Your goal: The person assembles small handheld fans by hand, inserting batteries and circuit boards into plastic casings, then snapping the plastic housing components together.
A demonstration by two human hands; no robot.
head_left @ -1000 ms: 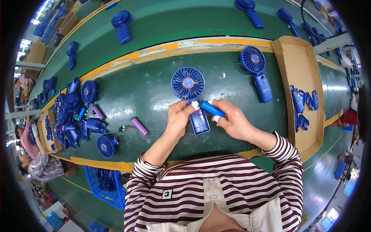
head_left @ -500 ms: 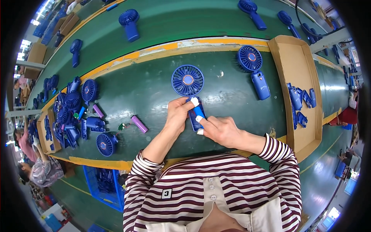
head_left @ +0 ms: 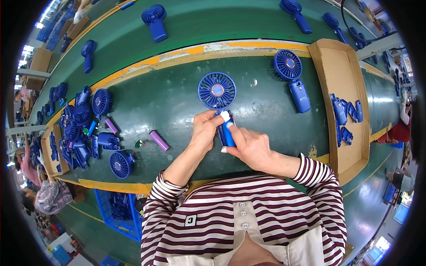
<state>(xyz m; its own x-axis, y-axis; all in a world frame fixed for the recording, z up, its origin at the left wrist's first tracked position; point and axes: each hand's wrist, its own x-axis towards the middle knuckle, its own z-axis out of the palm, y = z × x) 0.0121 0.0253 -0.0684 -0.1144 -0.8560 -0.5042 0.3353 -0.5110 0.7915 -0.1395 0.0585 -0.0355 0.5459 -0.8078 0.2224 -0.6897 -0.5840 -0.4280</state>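
A blue handheld fan (head_left: 217, 90) lies in front of me with its round grille pointing away and its handle opened up. My left hand (head_left: 205, 131) is closed around the left side of the handle, thumb at the top below the grille. In the handle sits a bright blue battery cell (head_left: 228, 138), lengthwise. My right hand (head_left: 252, 146) pinches the handle from the right, its thumb on the cell's upper part and another fingertip at the lower end. White coverings wrap several fingertips. The inside of the handle is mostly hidden by my fingers.
Left lie a purple battery cell (head_left: 159, 140), a loose fan head (head_left: 121, 164) and a pile of blue fan parts (head_left: 75, 128). Another fan (head_left: 293, 84) lies right, beside a cardboard tray (head_left: 350, 155) with blue covers. Beyond the ledge, a green belt (head_left: 230, 22) carries several fans.
My right thumb has shifted up along the blue cell, which now shows more of its length. My left hand keeps its hold. The fans on the belt have slid slightly to the right.
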